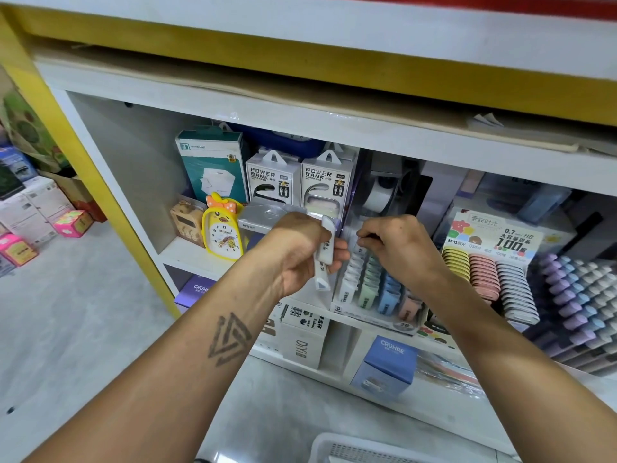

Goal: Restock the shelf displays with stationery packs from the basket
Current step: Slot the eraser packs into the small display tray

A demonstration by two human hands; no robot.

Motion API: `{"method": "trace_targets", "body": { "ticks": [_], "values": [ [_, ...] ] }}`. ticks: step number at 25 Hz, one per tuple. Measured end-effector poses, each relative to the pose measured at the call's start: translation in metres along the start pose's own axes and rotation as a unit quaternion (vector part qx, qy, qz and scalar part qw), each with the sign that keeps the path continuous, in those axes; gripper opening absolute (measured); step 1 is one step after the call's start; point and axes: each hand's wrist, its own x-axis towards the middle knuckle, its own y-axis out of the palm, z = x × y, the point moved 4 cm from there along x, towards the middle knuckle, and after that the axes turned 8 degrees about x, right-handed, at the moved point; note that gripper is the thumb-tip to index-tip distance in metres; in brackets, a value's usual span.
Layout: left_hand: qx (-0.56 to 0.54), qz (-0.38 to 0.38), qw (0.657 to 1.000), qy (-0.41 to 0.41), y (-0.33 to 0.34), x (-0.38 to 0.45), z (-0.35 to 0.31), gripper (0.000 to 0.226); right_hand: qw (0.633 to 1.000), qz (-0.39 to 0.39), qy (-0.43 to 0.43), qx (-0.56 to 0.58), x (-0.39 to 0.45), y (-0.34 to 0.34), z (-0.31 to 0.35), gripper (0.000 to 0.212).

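Note:
My left hand grips a few white stationery packs, held upright in front of the middle shelf. My right hand pinches the top of a white pack at the back of the white row in a clear display tray. That tray holds rows of white, green, blue and pink packs. The rim of a white basket shows at the bottom edge of the view.
Two power bank boxes, a teal box and a yellow duck clock stand left of the tray. A lead-refill display and rows of pastel pens sit to its right. Boxes fill the lower shelf.

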Motion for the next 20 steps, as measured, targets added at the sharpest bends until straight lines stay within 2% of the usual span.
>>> {"method": "trace_targets", "body": {
  "ticks": [4,7,9,11,12,14,16,20],
  "values": [
    [0.003,-0.003,1.0,-0.001,0.0,0.002,0.0,0.022,0.998,0.054,-0.001,-0.023,0.001,0.006,-0.001,0.008],
    [0.006,0.007,1.0,-0.002,0.001,0.001,0.001,0.024,0.992,0.109,-0.001,-0.064,0.002,0.012,-0.002,0.032],
    [0.002,0.019,1.0,0.002,0.001,0.001,0.001,0.023,0.993,0.102,0.001,-0.058,0.003,0.011,0.0,0.039],
    [-0.003,0.04,0.999,0.011,0.002,0.0,0.001,0.022,0.996,0.04,0.054,0.061,0.006,0.0,0.002,0.031],
    [-0.007,0.052,0.998,0.016,0.004,-0.001,0.0,0.022,0.981,0.018,0.102,0.166,0.007,-0.005,0.002,0.024],
    [-0.012,0.075,0.997,0.028,0.007,-0.005,0.0,0.018,0.913,0.03,0.175,0.367,0.008,-0.008,0.006,0.013],
    [-0.016,0.093,0.995,0.034,0.011,-0.008,-0.002,0.014,0.878,0.045,0.195,0.434,0.006,-0.009,0.01,0.009],
    [-0.028,0.087,0.996,0.015,0.008,-0.005,-0.001,0.025,0.859,0.0,0.207,0.468,0.006,-0.022,0.004,0.008]
  ]
}}
